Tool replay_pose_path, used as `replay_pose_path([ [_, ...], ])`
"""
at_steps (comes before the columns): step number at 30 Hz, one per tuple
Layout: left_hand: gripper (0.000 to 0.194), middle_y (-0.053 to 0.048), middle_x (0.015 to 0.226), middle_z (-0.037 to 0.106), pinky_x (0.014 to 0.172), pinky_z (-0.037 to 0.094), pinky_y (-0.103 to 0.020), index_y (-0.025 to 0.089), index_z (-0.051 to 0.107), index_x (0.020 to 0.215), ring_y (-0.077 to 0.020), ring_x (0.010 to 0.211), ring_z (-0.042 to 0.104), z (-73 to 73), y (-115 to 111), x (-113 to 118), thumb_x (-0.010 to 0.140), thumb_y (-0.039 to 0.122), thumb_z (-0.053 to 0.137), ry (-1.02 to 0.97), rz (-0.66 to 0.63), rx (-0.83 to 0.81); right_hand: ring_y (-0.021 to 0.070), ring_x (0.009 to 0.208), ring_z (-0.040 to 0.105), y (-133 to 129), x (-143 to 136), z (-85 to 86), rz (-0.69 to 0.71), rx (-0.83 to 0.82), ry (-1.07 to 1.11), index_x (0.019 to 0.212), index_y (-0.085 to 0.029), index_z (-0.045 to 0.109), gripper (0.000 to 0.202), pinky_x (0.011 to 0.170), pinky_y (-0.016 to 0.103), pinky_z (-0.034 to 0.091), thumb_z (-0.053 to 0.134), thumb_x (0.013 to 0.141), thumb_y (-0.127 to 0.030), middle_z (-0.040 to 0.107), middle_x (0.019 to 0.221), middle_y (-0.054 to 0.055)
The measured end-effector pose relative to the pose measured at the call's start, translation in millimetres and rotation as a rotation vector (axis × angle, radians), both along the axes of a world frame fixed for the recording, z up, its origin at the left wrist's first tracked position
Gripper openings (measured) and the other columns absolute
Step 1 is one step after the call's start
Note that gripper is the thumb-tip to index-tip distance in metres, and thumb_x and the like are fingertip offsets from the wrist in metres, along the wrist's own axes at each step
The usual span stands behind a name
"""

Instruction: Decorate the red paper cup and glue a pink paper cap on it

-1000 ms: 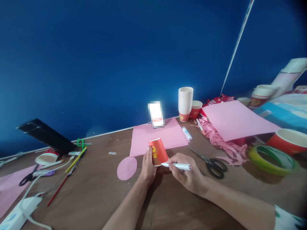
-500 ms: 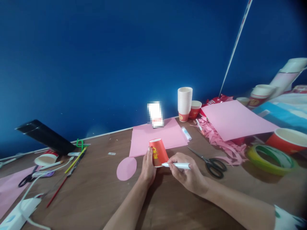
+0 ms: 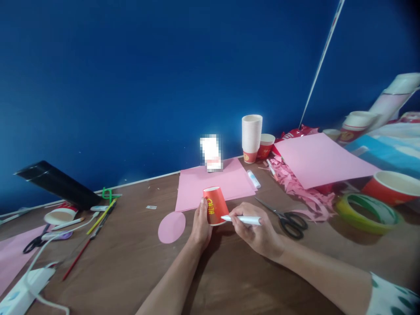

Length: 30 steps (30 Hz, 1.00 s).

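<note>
My left hand (image 3: 201, 225) grips a red paper cup (image 3: 219, 209) from its left side, thumb up along the wall. The cup is tilted a little, its pale rim toward the bottom, and yellow lettering runs down its side. In my right hand (image 3: 251, 229) is a white marker (image 3: 247, 220), pinched like a pen, with its tip at the cup's lower right wall. A pink paper oval (image 3: 171, 227) lies on the table left of my left hand. Black-handled scissors (image 3: 292, 223) rest just right of my right hand.
Pink sheets (image 3: 197, 186) lie behind the cup, near a glue stick (image 3: 253, 179). Stacked paper cups (image 3: 252, 135) stand by the blue wall. To the right are pink paper strips (image 3: 295, 183) and green-yellow tape (image 3: 364, 218); to the left, a power strip (image 3: 28, 291) and paintbrush (image 3: 78, 258).
The cup has turned slightly in my left hand, so its lettering sits more to the left. The marker tip has shifted a little onto the cup's wall. The whole view has moved slightly.
</note>
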<state>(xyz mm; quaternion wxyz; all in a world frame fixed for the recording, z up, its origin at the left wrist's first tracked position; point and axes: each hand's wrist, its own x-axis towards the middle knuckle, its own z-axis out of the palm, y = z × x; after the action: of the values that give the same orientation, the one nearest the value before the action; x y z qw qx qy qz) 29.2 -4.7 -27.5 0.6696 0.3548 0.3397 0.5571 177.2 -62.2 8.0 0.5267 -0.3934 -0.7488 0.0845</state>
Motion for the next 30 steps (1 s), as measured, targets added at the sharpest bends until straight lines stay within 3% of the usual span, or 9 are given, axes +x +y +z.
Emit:
replay_pose_path([
  [13, 0.039, 0.001, 0.066, 0.060, 0.057, 0.039, -0.023, 0.015, 0.065, 0.088, -0.0110, 0.056, 0.052, 0.2, -0.2, 0.2, 0.078, 0.053, 0.058, -0.019, 0.005, -0.007, 0.0133, 0.061, 0.049, -2.0, -1.4, 4.1, 0.017, -0.116, -0.003, 0.075, -0.020, 0.049, 0.017, 0.060, 0.027, 0.038, 0.041, 0.091, -0.018, 0.056, 0.066, 0.000],
  [23, 0.041, -0.002, 0.076, 0.063, 0.060, 0.041, -0.024, 0.014, 0.062, 0.083, -0.0128, 0.066, 0.056, -3.8, 0.9, -0.2, 0.077, 0.054, 0.058, 0.017, 0.002, 0.007, 0.0135, 0.060, 0.051, -1.2, -0.1, 6.5, -0.006, -0.046, 0.019, 0.078, -0.020, 0.049, 0.015, 0.059, 0.026, 0.041, 0.041, 0.090, -0.016, 0.056, 0.066, 0.000],
  [30, 0.038, 0.000, 0.070, 0.061, 0.059, 0.040, -0.023, 0.014, 0.063, 0.085, -0.0117, 0.061, 0.053, -5.6, 1.1, -1.9, 0.082, 0.051, 0.055, 0.022, -0.020, 0.005, 0.0135, 0.062, 0.053, 0.2, 1.3, 3.1, -0.011, -0.022, 0.024, 0.079, -0.020, 0.049, 0.014, 0.063, 0.026, 0.042, 0.043, 0.090, -0.014, 0.057, 0.068, 0.000],
])
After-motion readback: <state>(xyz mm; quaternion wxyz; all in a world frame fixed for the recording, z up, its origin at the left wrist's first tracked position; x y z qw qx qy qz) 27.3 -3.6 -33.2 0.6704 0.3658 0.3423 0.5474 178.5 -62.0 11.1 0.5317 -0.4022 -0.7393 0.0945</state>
